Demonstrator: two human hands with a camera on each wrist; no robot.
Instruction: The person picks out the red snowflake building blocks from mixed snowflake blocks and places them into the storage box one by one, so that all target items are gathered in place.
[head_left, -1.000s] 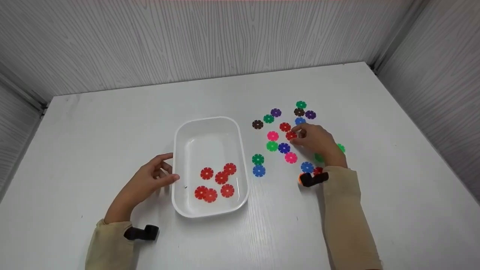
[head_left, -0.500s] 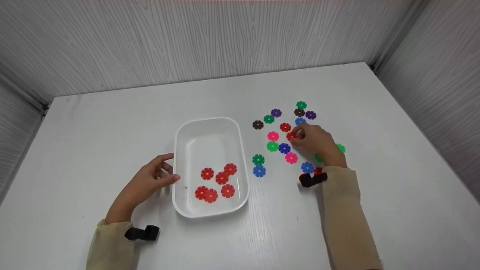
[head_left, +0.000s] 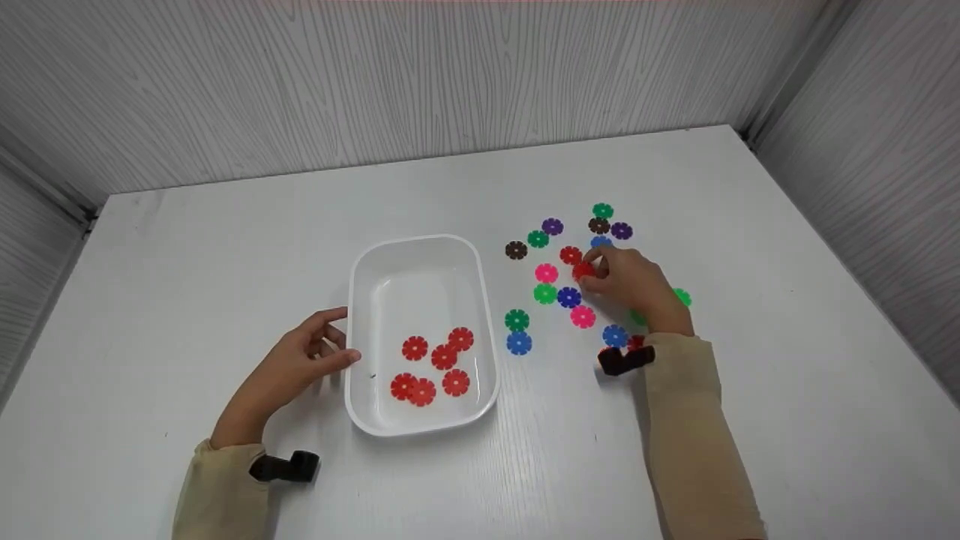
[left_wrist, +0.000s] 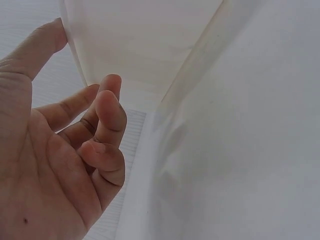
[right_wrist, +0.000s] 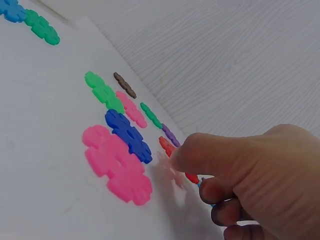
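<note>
My left hand [head_left: 304, 360] grips the left rim of a white plastic tray [head_left: 488, 322], thumb over the edge and index finger at the outer side; its other fingers curl loosely in the left wrist view. Several red snowflake discs [head_left: 415, 348] lie flat inside the tray's near half. On the right, my right hand [head_left: 634, 283] pinches a red snowflake disc [head_left: 583, 271] between thumb and index finger, low over the table. Another red disc [head_left: 570, 256] lies just beyond the fingertips. The thumb [right_wrist: 200, 152] hides much of the pinch in the right wrist view.
Loose snowflake discs surround the right hand: pink [head_left: 583, 317], dark blue [head_left: 569, 298], light green [head_left: 545, 293], brown [head_left: 516, 250] and purple [head_left: 622, 231]. A green disc [head_left: 517, 320] and a blue one [head_left: 519, 343] lie close to the tray's right side.
The red disc in the right hand's fingertips has tilted up slightly from the table. Left hand and tray keep their places.
</note>
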